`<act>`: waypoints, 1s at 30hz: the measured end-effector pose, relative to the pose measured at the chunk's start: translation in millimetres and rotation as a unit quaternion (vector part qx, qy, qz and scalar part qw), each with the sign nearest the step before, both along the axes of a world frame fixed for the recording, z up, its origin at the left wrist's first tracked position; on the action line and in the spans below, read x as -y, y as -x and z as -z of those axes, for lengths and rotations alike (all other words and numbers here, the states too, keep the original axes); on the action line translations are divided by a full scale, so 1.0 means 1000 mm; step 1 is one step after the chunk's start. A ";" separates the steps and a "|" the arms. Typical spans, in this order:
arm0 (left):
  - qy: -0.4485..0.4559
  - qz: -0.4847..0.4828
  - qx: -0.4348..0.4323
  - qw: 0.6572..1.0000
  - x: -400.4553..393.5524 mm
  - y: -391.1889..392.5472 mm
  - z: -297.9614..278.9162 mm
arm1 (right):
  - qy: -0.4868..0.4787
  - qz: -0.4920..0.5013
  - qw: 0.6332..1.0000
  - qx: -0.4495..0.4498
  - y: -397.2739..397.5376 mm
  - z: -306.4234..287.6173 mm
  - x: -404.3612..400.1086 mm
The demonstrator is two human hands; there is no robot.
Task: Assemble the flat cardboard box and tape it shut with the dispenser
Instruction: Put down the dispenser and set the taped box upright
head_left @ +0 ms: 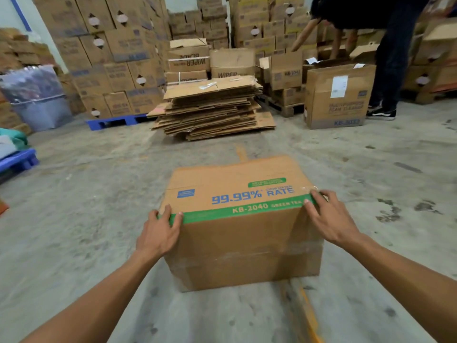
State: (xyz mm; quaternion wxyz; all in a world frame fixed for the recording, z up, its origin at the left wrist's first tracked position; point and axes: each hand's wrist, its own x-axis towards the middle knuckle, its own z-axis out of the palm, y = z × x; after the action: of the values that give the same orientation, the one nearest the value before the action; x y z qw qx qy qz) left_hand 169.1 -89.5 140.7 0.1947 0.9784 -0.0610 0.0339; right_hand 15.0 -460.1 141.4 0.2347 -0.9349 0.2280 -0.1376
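An assembled brown cardboard box [237, 243] stands on the concrete floor in front of me, lying on its side so the printed face with "99.99% RATE" and a green "KB-2040" band points up. A strip of clear tape runs across its near face. My left hand [158, 233] grips the box's near left top corner, fingers over the green band. My right hand [331, 219] holds the near right top corner, fingertips on the edge. No tape dispenser is in view.
A pile of flat cardboard sheets [212, 107] lies ahead on the floor. Stacked cartons on blue pallets [111, 122] fill the back and left. An open box [338, 95] and a standing person [390, 58] are at the right rear.
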 end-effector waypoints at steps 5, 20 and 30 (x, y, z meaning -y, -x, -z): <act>0.007 0.006 -0.082 0.997 0.003 -0.035 -0.006 | -0.026 -0.020 0.998 -0.058 -0.022 -0.020 0.009; 0.223 0.019 -0.160 0.961 -0.007 -0.065 -0.005 | -0.340 0.025 0.939 -0.046 -0.067 -0.020 0.038; 0.277 0.030 -0.129 0.952 -0.024 -0.030 0.002 | -0.340 -0.075 0.937 0.027 -0.038 -0.011 0.032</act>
State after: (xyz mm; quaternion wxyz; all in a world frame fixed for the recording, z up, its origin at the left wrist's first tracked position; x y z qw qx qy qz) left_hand 198.9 -65.5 139.0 0.4655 0.8796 -0.0526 -0.0825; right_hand 52.6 -492.3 152.3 0.5538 -0.8098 0.1844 -0.0591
